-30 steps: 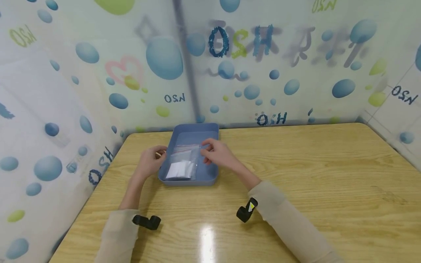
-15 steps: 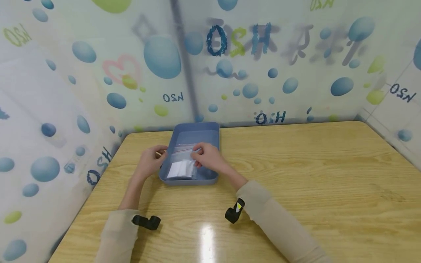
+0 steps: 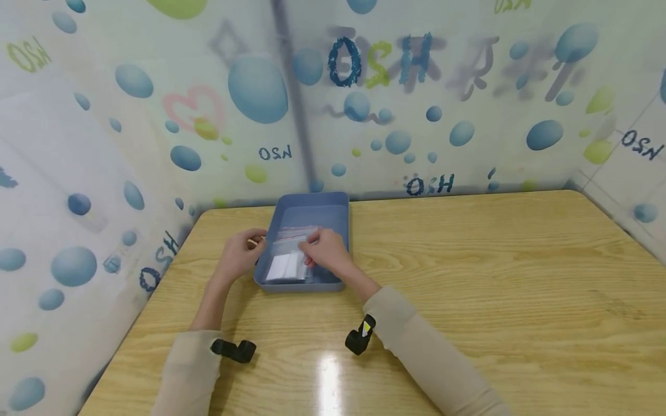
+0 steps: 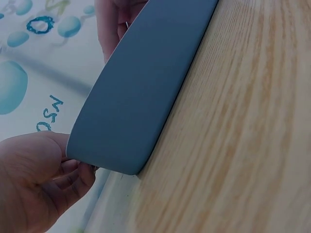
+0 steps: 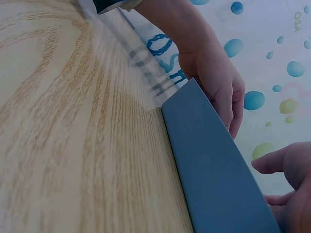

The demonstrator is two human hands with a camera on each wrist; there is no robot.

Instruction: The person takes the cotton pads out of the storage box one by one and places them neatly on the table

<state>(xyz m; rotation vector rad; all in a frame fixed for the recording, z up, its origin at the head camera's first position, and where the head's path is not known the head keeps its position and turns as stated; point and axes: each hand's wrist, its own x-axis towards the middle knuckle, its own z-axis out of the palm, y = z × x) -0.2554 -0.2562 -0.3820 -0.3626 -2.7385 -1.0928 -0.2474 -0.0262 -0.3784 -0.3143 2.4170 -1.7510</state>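
A blue-grey tray (image 3: 319, 216) stands on the table; its outer side wall (image 4: 131, 87) fills the middle of the left wrist view. Clear zip bags with red strips lie inside, and white contents (image 3: 283, 266) show through them. My left hand (image 3: 240, 254) grips the tray's left rim, its fingers (image 4: 77, 182) bent at the corner. Over the bags is my right hand (image 3: 330, 251), fingertips at the bags' right part. In the right wrist view this hand (image 5: 294, 184) has its fingers spread apart above the rim; where they touch the bags is hidden.
The wooden table (image 3: 468, 277) extends to the right and in front of the tray. Behind it and on the left hangs a patterned sheet (image 3: 395, 115) with blue and green spots. Each sleeve cuff carries a small black device (image 3: 234, 350).
My right hand has moved left from the tray's right part, over the bags. My left hand remains at the left rim.
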